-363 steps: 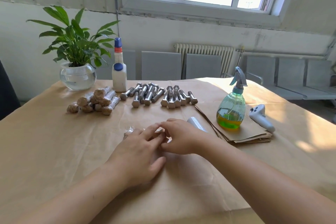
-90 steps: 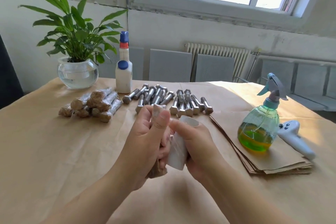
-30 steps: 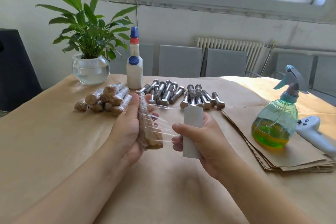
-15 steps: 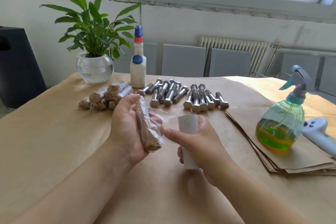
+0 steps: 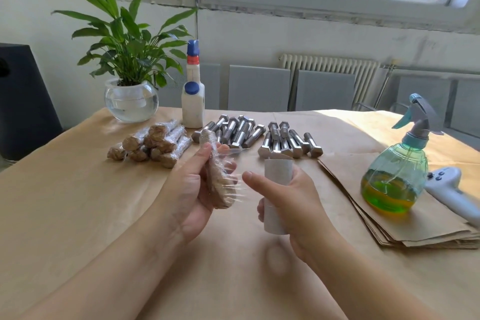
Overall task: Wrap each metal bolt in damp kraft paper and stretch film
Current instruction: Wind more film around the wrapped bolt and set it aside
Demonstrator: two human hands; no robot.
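On the paper-covered table (image 5: 78, 215), the left hand (image 5: 189, 189) gripped the wrapped bolt (image 5: 217, 176) between thumb and fingers; the right hand (image 5: 291, 205) clasped the film roll (image 5: 276, 171).

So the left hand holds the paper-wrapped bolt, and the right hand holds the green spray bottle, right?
Not quite. In the head view the right hand holds the white roll of stretch film; the green spray bottle stands on the table. The left hand does hold the paper-wrapped bolt.
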